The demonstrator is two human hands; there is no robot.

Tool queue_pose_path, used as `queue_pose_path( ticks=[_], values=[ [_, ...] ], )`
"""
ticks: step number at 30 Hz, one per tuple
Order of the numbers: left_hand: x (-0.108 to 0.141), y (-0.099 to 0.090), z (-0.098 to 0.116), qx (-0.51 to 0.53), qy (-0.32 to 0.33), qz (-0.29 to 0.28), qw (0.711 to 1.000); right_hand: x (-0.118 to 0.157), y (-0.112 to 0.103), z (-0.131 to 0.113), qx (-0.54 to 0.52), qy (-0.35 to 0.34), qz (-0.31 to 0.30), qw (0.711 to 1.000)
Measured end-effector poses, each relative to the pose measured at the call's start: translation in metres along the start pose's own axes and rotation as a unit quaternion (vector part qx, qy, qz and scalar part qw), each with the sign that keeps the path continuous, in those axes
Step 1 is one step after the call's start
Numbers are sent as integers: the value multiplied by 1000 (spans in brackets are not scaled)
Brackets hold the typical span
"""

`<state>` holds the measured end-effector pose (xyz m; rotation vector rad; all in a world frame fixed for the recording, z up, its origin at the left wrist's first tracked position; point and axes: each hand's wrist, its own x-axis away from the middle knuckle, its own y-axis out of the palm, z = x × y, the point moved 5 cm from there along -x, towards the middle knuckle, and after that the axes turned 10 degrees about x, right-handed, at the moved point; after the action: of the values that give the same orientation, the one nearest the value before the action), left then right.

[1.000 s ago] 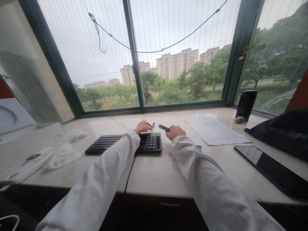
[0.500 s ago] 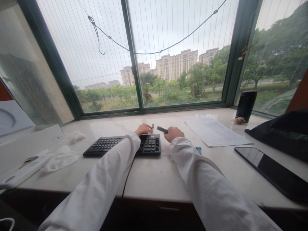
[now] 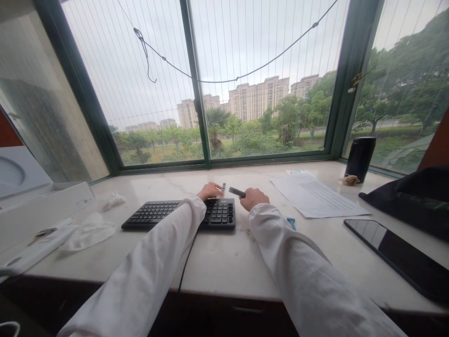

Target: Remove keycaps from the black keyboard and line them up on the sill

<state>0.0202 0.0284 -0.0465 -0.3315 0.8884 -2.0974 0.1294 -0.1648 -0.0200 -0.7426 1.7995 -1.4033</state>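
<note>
My left hand (image 3: 210, 191) is just beyond the top edge of a black keyboard (image 3: 219, 214), its fingertips beside a small grey-and-white item (image 3: 223, 187) on the counter. Whether those fingers grip that item is too small to tell. To the right, my right hand (image 3: 255, 199) is closed around a dark, slim object (image 3: 237, 192) whose end points left toward the small item. The left sleeve passes over the middle of the keyboard and hides some keys.
White paper sheets (image 3: 317, 196) and a black phone (image 3: 396, 255) lie right, with a dark cylinder (image 3: 360, 159) behind. A blue piece (image 3: 291, 223) is by the right sleeve. Crumpled tissue (image 3: 89, 231) and a white box (image 3: 45, 201) are left. A cable (image 3: 187, 257) runs over the front edge.
The view has shifted slightly, so everything sits a little lower. Both hands keep nearly the same places, and the dark slim object is still in my right hand.
</note>
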Motion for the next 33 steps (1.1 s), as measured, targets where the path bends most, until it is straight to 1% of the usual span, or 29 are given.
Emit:
queue_pose_path(
  ticks=[8,14,16,18,21,24,26,28,31,33],
  values=[
    [-2,1,-3,-3,-5,-5,1000,1,0,0,3,-1,-2,1000],
    [-1,-3,0,-11,-15,-7,1000,1,0,2,-7,16,-14,1000],
    [2,-8,3,-12,-18,-1,1000,1,0,4,-23,21,-43,999],
    [7,-18,6,-19,-17,15,1000,1,2,3,-56,1,-108,993],
    [19,-38,10,-50,12,51,997,6,2,-5,-98,-65,-214,970],
    [37,-58,8,-104,54,87,989,15,2,-14,-90,-120,-280,948],
    [51,-67,3,-149,69,97,982,21,3,-20,-78,-137,-303,940],
    [64,-69,-3,-185,77,92,975,26,4,-23,-72,-140,-308,938],
    [78,-63,-10,-207,80,56,974,29,6,-26,-78,-130,-304,941],
    [82,-60,-10,-208,81,39,974,31,9,-27,-86,-121,-309,939]
  ],
)
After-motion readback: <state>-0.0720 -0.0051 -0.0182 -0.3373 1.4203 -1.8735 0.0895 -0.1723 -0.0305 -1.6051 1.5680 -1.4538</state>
